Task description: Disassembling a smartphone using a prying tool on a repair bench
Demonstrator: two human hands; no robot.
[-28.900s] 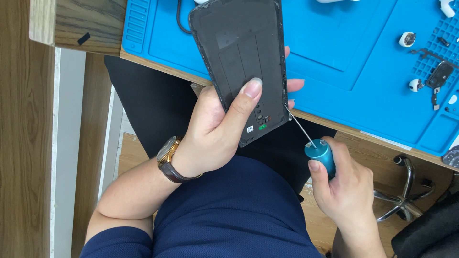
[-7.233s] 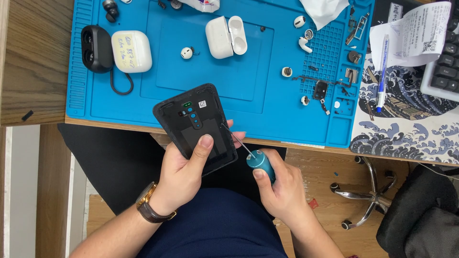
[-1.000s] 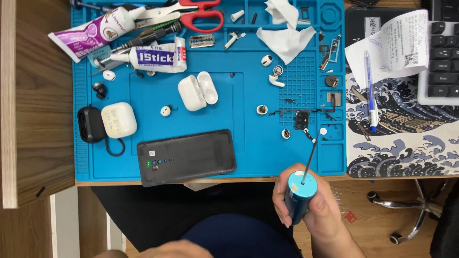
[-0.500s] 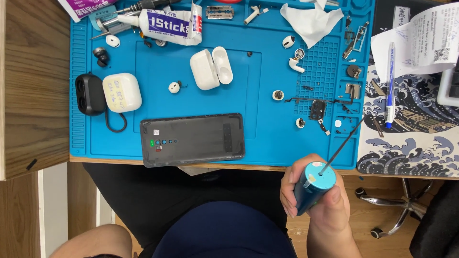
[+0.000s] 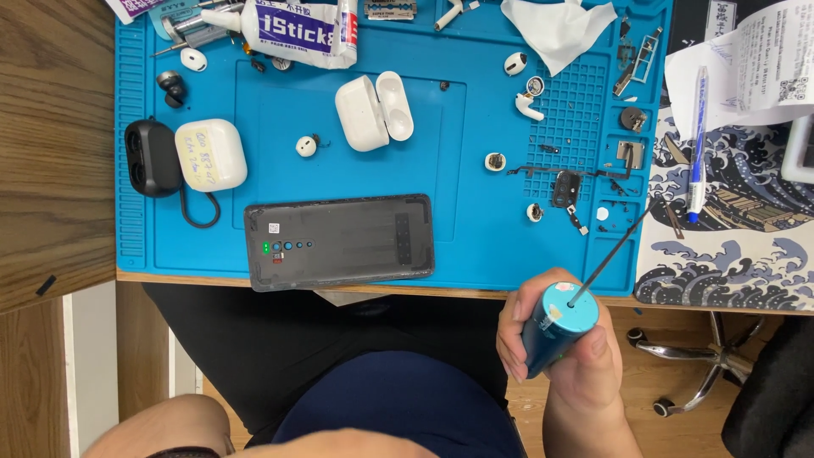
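The right hand sits at about five o'clock in the view, below the table edge, its fingers wrapped tightly around a teal cylindrical metal screwdriver handle. The thumb lies along the handle's right side. From the handle's flat end a thin dark shaft runs up towards one o'clock, its tip over the right edge of the blue silicone work mat, near a small white round part.

The left hand is out of view; only a bare forearm shows at seven o'clock, so its fingers cannot be judged.

On the mat, at nine o'clock from the screwdriver handle and well apart from it, lies a dark grey rectangular phone with its back cover up, flat, long side parallel to the wooden table edge and close to the mat's near border. A small green dot shows near its left end. Nothing touches it.

At twelve o'clock from the phone stands an open white plastic earbud case. At ten o'clock from the phone, a closed white earbud case rests just beside a black oval case. Towards two o'clock from the phone, loose small dark parts and a thin flex strip lie scattered on the gridded part of the mat. A blue-and-white pen lies on a wave-patterned pad at the mat's right.
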